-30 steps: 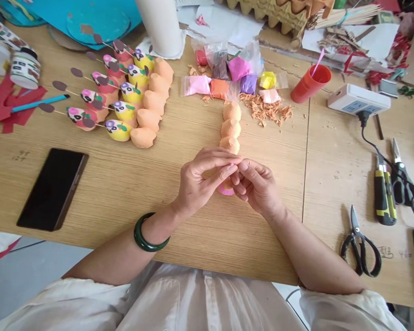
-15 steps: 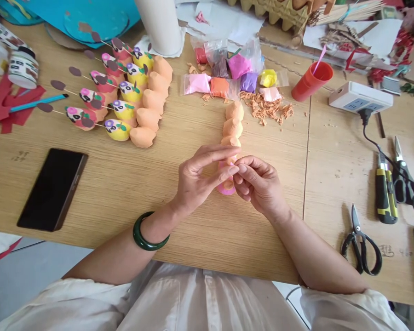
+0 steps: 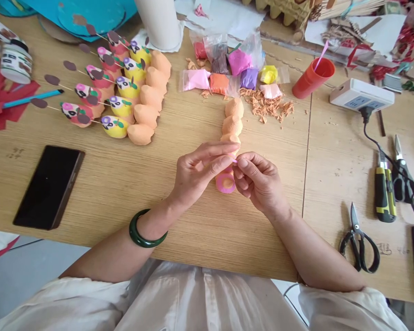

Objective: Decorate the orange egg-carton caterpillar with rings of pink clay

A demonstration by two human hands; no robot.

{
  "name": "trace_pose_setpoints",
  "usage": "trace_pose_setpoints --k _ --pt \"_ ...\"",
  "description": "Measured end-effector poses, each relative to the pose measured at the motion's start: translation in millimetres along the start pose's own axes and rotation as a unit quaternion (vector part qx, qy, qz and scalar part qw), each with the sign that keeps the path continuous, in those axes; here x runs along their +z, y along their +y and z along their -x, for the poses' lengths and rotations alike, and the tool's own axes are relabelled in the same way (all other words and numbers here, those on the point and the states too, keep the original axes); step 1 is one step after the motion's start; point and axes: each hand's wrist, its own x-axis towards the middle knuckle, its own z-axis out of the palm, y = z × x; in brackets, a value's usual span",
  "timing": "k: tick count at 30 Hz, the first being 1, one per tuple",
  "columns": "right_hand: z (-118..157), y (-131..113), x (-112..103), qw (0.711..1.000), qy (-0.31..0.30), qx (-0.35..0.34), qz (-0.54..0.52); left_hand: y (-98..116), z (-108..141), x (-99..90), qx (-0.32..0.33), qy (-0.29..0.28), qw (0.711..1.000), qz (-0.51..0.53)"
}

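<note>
A small strip of pink clay (image 3: pixel 234 161) shows between my two hands. My right hand (image 3: pixel 257 179) pinches its right end between thumb and forefinger. The fingers of my left hand (image 3: pixel 202 168) are stretched and close together, with the thumb at the strip's other end. Under and behind the hands stands a row of orange egg-carton cups (image 3: pixel 233 110). Its near end carries a pink ring (image 3: pixel 225 182), and my hands hide the part between. Bags of coloured clay (image 3: pixel 239 62) lie beyond the row.
Painted cups with sticks (image 3: pixel 113 126) stand at the left, behind a black phone (image 3: pixel 48 187). Orange scraps (image 3: pixel 269 105), a red cup (image 3: pixel 313 79) and a power strip (image 3: pixel 362 95) lie at the back right. Scissors (image 3: pixel 357 236) and a yellow-black tool (image 3: pixel 384 193) are at the right.
The pink strip between my fingertips shows more clearly. My left thumb has moved slightly up and left, and more of the pink ring is visible. The whole view has shifted a little.
</note>
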Motion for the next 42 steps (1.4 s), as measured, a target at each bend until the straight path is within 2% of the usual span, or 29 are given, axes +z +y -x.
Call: trace_pose_setpoints --k 6,11,14,17,18,21,23,25,27,30,34,39,42 --pt "0 1 -2 1.000 -0.015 -0.002 0.004 -1 1 -0.9 0.023 0.047 0.997 -0.048" --pt "2 3 -4 0.999 -0.019 -0.014 0.045 0 2 1.1 0.041 0.009 0.996 -0.072" --pt "-1 5 -7 0.993 0.041 -0.063 0.093 -1 -1 -1.9 0.008 0.005 0.995 -0.102" --pt "-8 9 -14 0.973 0.129 -0.141 0.130 -3 -7 -13.5 -0.028 0.052 0.978 -0.200" --pt "-11 12 -17 0.970 0.141 -0.147 0.135 -5 -9 -18.2 -0.053 0.057 0.968 -0.237" --pt "-16 19 -22 0.971 0.130 -0.151 0.136 -8 -13 -27.7 -0.153 0.002 0.950 -0.271" --pt "-19 22 -23 0.971 0.119 -0.158 0.135 -9 -13 -27.2 -0.207 -0.056 0.949 -0.232" --pt "-20 23 -25 0.971 0.121 -0.162 0.129 -10 -12 -22.7 -0.241 -0.090 0.951 -0.169" --pt "-21 23 -27 0.972 0.129 -0.160 0.116 -11 -11 -17.2 -0.251 -0.074 0.958 -0.114" --pt "-23 22 -30 0.974 0.126 -0.155 0.104 -13 -9 -11.5 -0.222 -0.016 0.972 -0.078" --pt "-23 23 -30 0.974 0.124 -0.156 0.107 -15 -6 -7.0 -0.203 0.000 0.978 -0.041" --pt "-22 22 -27 0.976 0.115 -0.154 0.102 -16 -4 -3.5 -0.275 0.061 0.955 0.093" --pt "-20 22 -27 0.973 0.125 -0.156 0.113 -15 -6 -6.1 -0.324 0.031 0.935 0.141"
